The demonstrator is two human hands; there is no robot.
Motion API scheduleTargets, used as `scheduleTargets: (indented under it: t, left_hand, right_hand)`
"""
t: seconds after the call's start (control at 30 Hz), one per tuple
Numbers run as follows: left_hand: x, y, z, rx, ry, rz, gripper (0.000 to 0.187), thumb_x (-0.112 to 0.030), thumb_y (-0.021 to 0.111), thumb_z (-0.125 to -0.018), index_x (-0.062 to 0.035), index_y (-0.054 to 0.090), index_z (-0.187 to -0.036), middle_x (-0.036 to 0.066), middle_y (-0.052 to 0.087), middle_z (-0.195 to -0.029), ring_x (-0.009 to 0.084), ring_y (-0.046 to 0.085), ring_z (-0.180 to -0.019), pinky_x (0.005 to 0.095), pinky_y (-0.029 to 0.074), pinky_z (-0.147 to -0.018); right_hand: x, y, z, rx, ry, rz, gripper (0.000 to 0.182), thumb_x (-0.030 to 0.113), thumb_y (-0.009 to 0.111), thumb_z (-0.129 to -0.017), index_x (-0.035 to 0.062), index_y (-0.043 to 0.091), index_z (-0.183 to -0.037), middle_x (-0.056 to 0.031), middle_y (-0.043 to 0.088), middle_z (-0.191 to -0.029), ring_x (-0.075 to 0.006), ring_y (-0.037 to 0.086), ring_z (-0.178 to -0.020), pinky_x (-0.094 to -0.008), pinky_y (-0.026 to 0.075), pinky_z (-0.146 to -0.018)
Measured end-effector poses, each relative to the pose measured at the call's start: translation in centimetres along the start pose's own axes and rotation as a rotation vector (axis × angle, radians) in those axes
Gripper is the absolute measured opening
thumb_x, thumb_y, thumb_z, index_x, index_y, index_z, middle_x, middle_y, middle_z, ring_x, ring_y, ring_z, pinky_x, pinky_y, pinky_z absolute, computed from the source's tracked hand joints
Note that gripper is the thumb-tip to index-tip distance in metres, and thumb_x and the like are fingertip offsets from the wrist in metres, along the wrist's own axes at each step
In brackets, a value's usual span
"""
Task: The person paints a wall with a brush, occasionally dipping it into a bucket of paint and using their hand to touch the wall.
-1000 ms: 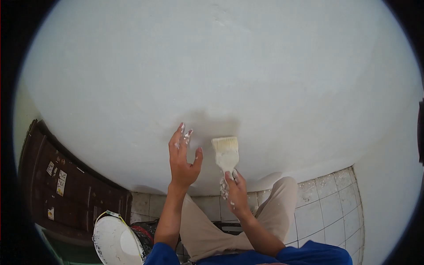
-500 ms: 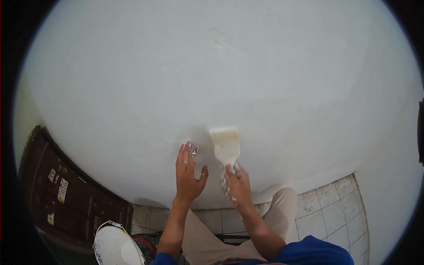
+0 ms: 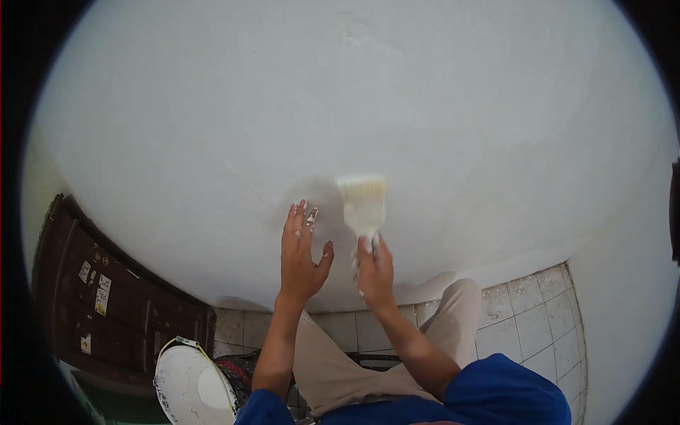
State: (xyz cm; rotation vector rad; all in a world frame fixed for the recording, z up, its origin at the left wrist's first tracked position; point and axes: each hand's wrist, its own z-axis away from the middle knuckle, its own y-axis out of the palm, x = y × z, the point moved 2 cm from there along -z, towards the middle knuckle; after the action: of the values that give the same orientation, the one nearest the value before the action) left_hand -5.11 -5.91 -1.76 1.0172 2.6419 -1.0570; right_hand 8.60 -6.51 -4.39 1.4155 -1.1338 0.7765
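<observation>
My right hand (image 3: 374,273) grips the handle of a wide white paintbrush (image 3: 364,205), its bristles pointing up at the white wall (image 3: 453,92). The bristle tips overlap the wall and look slightly blurred. To the left of the brush, my left hand (image 3: 304,255) is raised with its palm toward the wall, fingers stretched up and thumb apart, holding nothing. White paint spots its fingertips. A soft shadow falls on the wall just above that hand.
At the lower left stands a white paint bucket (image 3: 188,386) with a yellowish handle. Behind it is a dark brown wooden door (image 3: 106,297) with stickers. Tiled floor (image 3: 520,312) with paint specks runs along the wall's foot. My bent knee (image 3: 460,304) is near the wall.
Both hands and the paintbrush have shifted upward in view, the brush more than the left hand. The view has also tilted slightly, and more of the bucket shows.
</observation>
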Motion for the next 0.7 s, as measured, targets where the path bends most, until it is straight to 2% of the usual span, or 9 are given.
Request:
scheduleTargets:
  t: [0.03,0.1,0.2,0.3,0.4,0.5,0.6,0.67,0.7]
  left_hand:
    - [0.2,0.0,0.2,0.007,-0.002,-0.006,0.059,-0.007,0.064,-0.08,0.0018,0.043,-0.134,0.022,0.032,-0.147,0.0418,0.029,-0.136,0.0492,0.03,-0.108]
    - [0.5,0.1,0.2,0.013,0.001,-0.016,0.059,-0.007,0.064,-0.08,0.0014,0.043,-0.134,0.022,0.032,-0.147,0.0417,0.029,-0.137,0.0491,0.03,-0.108]
    - [0.6,-0.1,0.2,0.037,0.005,-0.033,0.059,-0.006,0.064,-0.08,0.0008,0.043,-0.135,0.021,0.032,-0.147,0.0416,0.028,-0.137,0.049,0.03,-0.108]
    - [0.5,-0.1,0.2,0.021,0.013,-0.013,0.06,-0.005,0.064,-0.08,0.0008,0.043,-0.135,0.021,0.032,-0.148,0.0412,0.027,-0.138,0.0489,0.029,-0.109]
    - [0.0,0.1,0.2,0.01,-0.023,-0.012,0.06,-0.005,0.064,-0.08,0.0007,0.043,-0.135,0.021,0.032,-0.148,0.0409,0.026,-0.138,0.0484,0.029,-0.109]
    - [-0.1,0.2,0.2,0.032,-0.037,0.02,0.058,-0.006,0.065,-0.082,0.0045,0.041,-0.134,0.023,0.029,-0.149,0.0417,0.022,-0.14,0.0483,0.024,-0.112]
    - [0.6,0.4,0.4,0.023,-0.003,0.013,0.059,-0.007,0.065,-0.082,0.0046,0.041,-0.135,0.023,0.029,-0.149,0.0418,0.022,-0.14,0.0483,0.025,-0.112]
    - [0.7,0.3,0.5,0.046,-0.004,0.001,0.06,-0.007,0.065,-0.081,0.0046,0.04,-0.135,0.023,0.029,-0.149,0.0419,0.022,-0.14,0.0483,0.025,-0.112]
    - [0.8,0.2,0.4,0.059,-0.002,-0.006,0.06,-0.007,0.065,-0.081,0.0046,0.04,-0.135,0.023,0.029,-0.149,0.0419,0.022,-0.14,0.0483,0.025,-0.112]
  right_hand:
    - [-2.3,-0.7,1.4,-0.027,0.041,0.028,0.018,0.025,0.049,-0.1,0.0077,0.052,-0.096,0.0061,0.043,-0.062,-0.0024,0.037,-0.045,-0.02,0.029,-0.038]
    - [-5.6,-2.5,4.2,0.019,0.277,-0.095,0.017,0.024,0.049,-0.099,0.0081,0.052,-0.094,0.0065,0.042,-0.061,-0.0019,0.036,-0.045,-0.02,0.028,-0.037]
    - [-4.7,-3.3,5.7,-0.034,0.333,-0.166,0.015,0.022,0.049,-0.099,0.0082,0.052,-0.095,0.0065,0.043,-0.061,-0.0018,0.036,-0.045,-0.0197,0.028,-0.038]
    - [1.8,-1.7,4.0,0.071,0.07,-0.073,0.017,0.021,0.049,-0.099,0.0055,0.055,-0.099,0.0062,0.045,-0.067,-0.0018,0.038,-0.053,-0.0209,0.031,-0.045]
    - [6.1,0.0,2.3,0.086,-0.05,-0.071,0.017,0.022,0.05,-0.099,0.0057,0.055,-0.097,0.0059,0.045,-0.066,-0.0015,0.038,-0.051,-0.0207,0.03,-0.044]
    - [3.1,-0.3,0.5,0.047,0.228,-0.133,0.019,0.023,0.05,-0.098,0.0057,0.055,-0.096,0.0055,0.046,-0.066,-0.0017,0.039,-0.05,-0.0206,0.029,-0.042]
    - [-4.5,-2.2,3.1,-0.022,0.309,-0.042,0.018,0.028,0.052,-0.099,0.0098,0.055,-0.097,0.0064,0.045,-0.061,-0.0027,0.038,-0.044,-0.0205,0.028,-0.038]
    - [-6.7,-3.3,5.9,0.015,0.482,-0.143,0.017,0.027,0.052,-0.098,0.0109,0.054,-0.098,0.0064,0.044,-0.061,-0.0023,0.038,-0.044,-0.0202,0.028,-0.038]
    - [-5.9,-3.1,5.8,0.026,0.443,-0.171,0.016,0.027,0.052,-0.098,0.0109,0.054,-0.098,0.0066,0.044,-0.061,-0.0022,0.037,-0.044,-0.02,0.027,-0.038]
